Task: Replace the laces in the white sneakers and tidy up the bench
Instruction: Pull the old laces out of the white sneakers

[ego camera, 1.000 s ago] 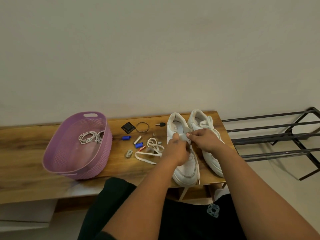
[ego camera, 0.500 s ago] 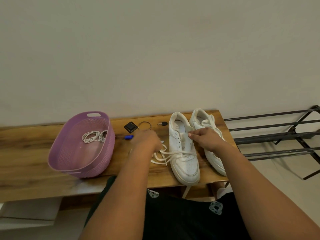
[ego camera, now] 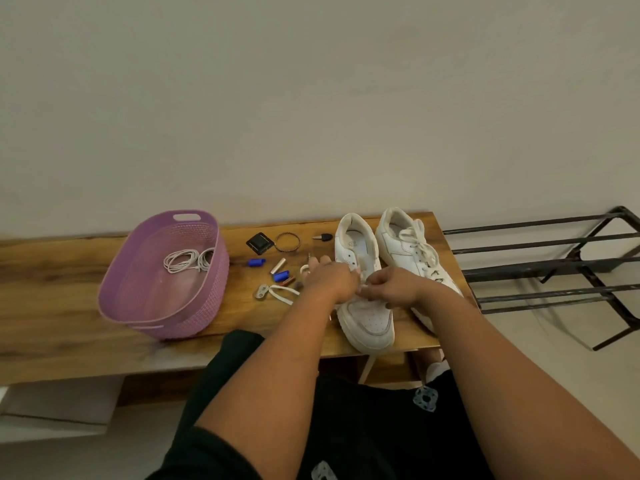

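Two white sneakers stood side by side on the wooden bench (ego camera: 52,299), toes toward us. Our left hand (ego camera: 334,282) and right hand (ego camera: 394,285) met over the middle of the near-left sneaker (ego camera: 363,299), fingers curled and close together at its eyelets; they seemed to pinch a bit of lace, though we could not tell for certain, the spot being blurred. Just right of that sneaker sat the laced sneaker (ego camera: 412,251), untouched, its laces lying loose across the tongue.

Left of the near-left sneaker, a loose white shoelace (ego camera: 282,293) lay on the bench, partly hidden under our left wrist, among small clutter: two blue caps (ego camera: 257,262), a metal cylinder (ego camera: 278,265), a black square piece (ego camera: 259,242), a wire ring (ego camera: 287,241) and a small black-headed key (ego camera: 322,237).

Farther left of the sneaker stood a purple plastic basket (ego camera: 207,306), well apart from both hands. Inside it lay one coiled white cord (ego camera: 188,260), against the far wall. Right of the sneakers, beyond the bench end, stood a black metal rack (ego camera: 554,268).
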